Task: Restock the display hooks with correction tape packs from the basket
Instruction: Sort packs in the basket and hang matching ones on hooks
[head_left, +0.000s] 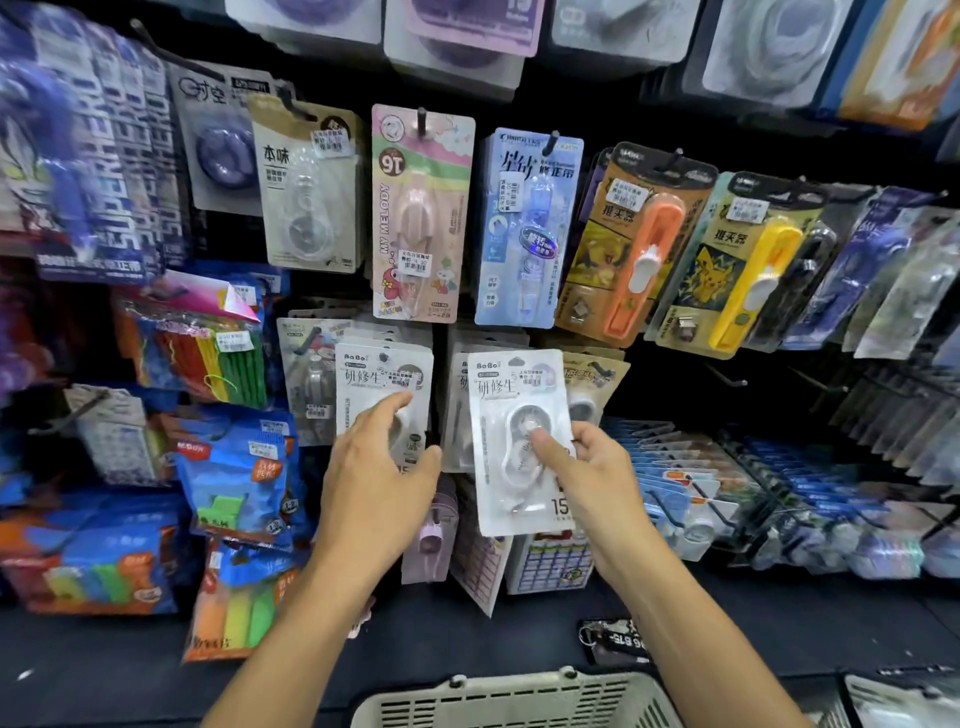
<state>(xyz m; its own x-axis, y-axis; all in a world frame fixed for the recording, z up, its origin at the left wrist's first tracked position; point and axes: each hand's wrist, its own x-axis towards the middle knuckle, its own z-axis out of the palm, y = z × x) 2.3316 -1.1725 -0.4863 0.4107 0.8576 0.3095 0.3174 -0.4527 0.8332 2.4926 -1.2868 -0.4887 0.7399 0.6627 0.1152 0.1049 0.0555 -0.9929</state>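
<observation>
Dark pegboard wall filled our view, packed with hanging stationery on display hooks (421, 120). Up above our hands we saw a pink My Melody pack (418, 218), a blue pack (524, 228) just right of it, and further right an orange pack (631, 244) and a yellow Pikachu pack (727, 270). Off to the left of our hands hung blue bags of coloured tabs (239, 473).

Our right hand (597, 483) gripped a white correction tape pack (519, 441), thumb pressed on the clear blister front, fingers curled behind the card. We held it upright, just in front of the hung packs in the lower row, with its top hole not on any hook that we could see.

Our left hand (374, 488) reached out to the hung correction tape pack (384, 384) of the same white design, just left of the held one. The fingers were spread and fairly straight, fingertips touching its front, not wrapped round it.

Down below our wrists, at the bottom edge, we saw the rim of the pale slotted basket (514, 696). Whatever lay inside it was out of view. A small dark tag (615, 642) lay on the dark shelf just below our right forearm.
</observation>
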